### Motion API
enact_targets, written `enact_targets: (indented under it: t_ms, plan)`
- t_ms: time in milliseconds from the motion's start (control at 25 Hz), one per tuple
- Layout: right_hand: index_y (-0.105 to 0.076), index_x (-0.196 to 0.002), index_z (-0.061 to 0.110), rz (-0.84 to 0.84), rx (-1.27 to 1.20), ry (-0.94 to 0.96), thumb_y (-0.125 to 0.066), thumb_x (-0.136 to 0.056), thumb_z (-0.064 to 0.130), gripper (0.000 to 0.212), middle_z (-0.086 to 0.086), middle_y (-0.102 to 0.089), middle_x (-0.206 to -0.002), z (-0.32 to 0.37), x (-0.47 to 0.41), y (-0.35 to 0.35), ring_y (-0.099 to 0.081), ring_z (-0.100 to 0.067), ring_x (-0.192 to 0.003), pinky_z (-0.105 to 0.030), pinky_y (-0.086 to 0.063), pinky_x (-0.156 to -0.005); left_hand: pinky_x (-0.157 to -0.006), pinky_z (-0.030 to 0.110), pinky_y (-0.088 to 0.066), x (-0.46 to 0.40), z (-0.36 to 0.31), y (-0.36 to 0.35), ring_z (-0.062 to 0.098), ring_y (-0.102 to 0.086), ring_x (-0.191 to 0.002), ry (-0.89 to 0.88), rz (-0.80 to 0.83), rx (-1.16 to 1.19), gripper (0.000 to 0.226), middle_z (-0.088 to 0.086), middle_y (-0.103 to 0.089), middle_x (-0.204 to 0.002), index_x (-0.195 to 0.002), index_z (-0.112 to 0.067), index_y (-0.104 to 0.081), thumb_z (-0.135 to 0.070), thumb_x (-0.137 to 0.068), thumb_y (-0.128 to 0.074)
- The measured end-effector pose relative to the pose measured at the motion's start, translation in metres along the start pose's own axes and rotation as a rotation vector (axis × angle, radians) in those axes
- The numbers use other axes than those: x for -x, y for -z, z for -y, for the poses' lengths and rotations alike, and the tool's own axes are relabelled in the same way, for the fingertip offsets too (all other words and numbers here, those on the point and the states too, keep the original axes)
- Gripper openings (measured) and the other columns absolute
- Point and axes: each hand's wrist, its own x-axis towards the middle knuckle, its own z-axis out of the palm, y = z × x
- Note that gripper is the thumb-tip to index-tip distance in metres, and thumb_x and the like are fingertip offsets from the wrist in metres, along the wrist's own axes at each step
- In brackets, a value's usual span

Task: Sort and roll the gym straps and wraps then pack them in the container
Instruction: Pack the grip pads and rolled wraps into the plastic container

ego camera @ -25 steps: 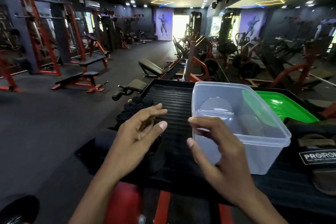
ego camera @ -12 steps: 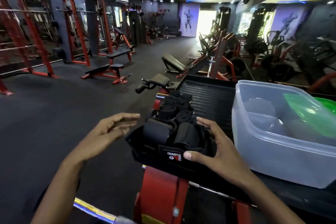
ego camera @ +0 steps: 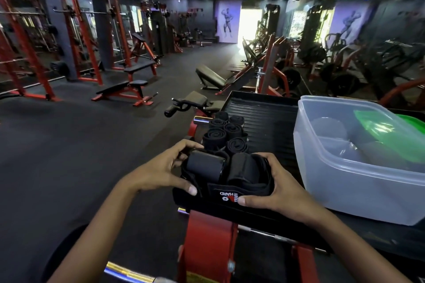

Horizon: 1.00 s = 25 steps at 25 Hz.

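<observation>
The left hand point(ego camera: 165, 170) and right hand point(ego camera: 273, 187) grasp opposite sides of the black wrap bundle point(ego camera: 226, 174), its rolls lying near-to-far, just left of the clear container point(ego camera: 358, 181).

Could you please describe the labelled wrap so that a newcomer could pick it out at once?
Start at the translucent plastic container on the black ribbed platform. Left of it, both hands grip a bundle of black rolls; the black belt-like wrap encircles its near side. It alone bears a red-and-white TRAIN HARD label.
</observation>
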Motion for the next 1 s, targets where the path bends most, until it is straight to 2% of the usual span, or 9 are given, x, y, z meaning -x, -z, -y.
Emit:
enact_targets:
  t_ms: [120,200,320,440,640,720,880,1000]
  plan:
    - [-0.046,-0.116,0.029,-0.023,-0.022,-0.008,-0.093,-0.058,0.023,0.075,0.011,-0.062,-0.109,-0.001,-0.002,-0.004,-0.060,0.005,-0.099,-0.010,-0.044,-0.084,-0.093,0.015,-0.042,-0.003,-0.003,-0.009,0.000,-0.051,-0.115,-0.007,-0.015,-0.005,0.076,-0.007,-0.050,-0.123,-0.125,-0.019,-0.039,-0.011,-0.066,-0.088]
    - [-0.047,-0.115,0.028,-0.036,-0.024,-0.009,-0.093,-0.057,0.022,0.074,0.012,-0.063,-0.108,0.000,-0.002,-0.003,-0.061,0.004,-0.098,-0.010,-0.045,-0.084,-0.089,0.016,-0.044,-0.002,-0.003,-0.016,0.003,-0.053,-0.110,-0.037,-0.071,0.003,0.073,-0.001,-0.050,-0.120,-0.120,-0.016,-0.039,-0.007,-0.066,-0.087]
    - [-0.049,-0.115,0.028,-0.039,-0.014,0.000,-0.093,-0.058,0.020,0.072,0.014,-0.063,-0.105,0.004,0.002,-0.002,-0.061,0.006,-0.097,-0.008,-0.044,-0.082,-0.087,0.022,-0.049,0.003,-0.001,-0.024,0.012,-0.058,-0.108,-0.081,-0.164,0.031,0.074,-0.008,-0.054,-0.115,-0.116,-0.018,-0.042,-0.014,-0.061,-0.091]
    - [-0.050,-0.115,0.028,-0.046,-0.031,0.003,-0.093,-0.057,0.018,0.073,0.019,-0.065,-0.102,0.007,0.008,0.000,-0.062,0.003,-0.097,-0.012,-0.046,-0.082,-0.083,0.023,-0.052,0.007,-0.008,-0.027,0.012,-0.063,-0.102,-0.126,-0.225,0.041,0.078,-0.015,-0.059,-0.112,-0.117,-0.020,-0.045,-0.022,-0.055,-0.091]
    - [-0.050,-0.118,0.025,-0.077,-0.114,0.045,-0.093,-0.057,0.015,0.075,0.016,-0.064,-0.106,0.022,0.014,0.015,-0.063,-0.005,-0.101,-0.022,-0.049,-0.090,-0.086,0.023,-0.052,0.003,-0.038,-0.022,0.012,-0.064,-0.107,-0.178,-0.228,0.046,0.079,-0.010,-0.063,-0.118,-0.125,-0.022,-0.051,-0.013,-0.057,-0.090]
    - [-0.051,-0.117,0.024,-0.093,-0.159,0.067,-0.091,-0.055,0.015,0.075,0.014,-0.065,-0.105,0.032,0.018,0.020,-0.064,-0.006,-0.102,-0.021,-0.049,-0.088,-0.089,0.024,-0.052,0.001,-0.051,-0.018,0.013,-0.064,-0.109,-0.211,-0.219,0.060,0.080,-0.007,-0.063,-0.121,-0.127,-0.022,-0.052,-0.017,-0.056,-0.090]
    - [-0.052,-0.113,0.020,-0.135,-0.220,0.114,-0.086,-0.052,0.013,0.071,0.019,-0.068,-0.094,0.055,0.029,0.040,-0.065,0.001,-0.090,-0.011,-0.047,-0.076,-0.090,0.029,-0.053,-0.009,-0.077,-0.016,0.022,-0.065,-0.108,-0.276,-0.219,0.133,0.080,0.003,-0.065,-0.120,-0.126,-0.016,-0.053,-0.022,-0.054,-0.086]
    - [-0.053,-0.110,0.019,-0.144,-0.279,0.130,-0.084,-0.049,0.010,0.069,0.015,-0.070,-0.090,0.068,0.029,0.071,-0.067,-0.001,-0.085,-0.013,-0.050,-0.070,-0.089,0.029,-0.052,-0.026,-0.105,-0.017,0.022,-0.065,-0.108,-0.353,-0.218,0.154,0.079,0.005,-0.064,-0.121,-0.125,-0.015,-0.054,-0.023,-0.053,-0.085]
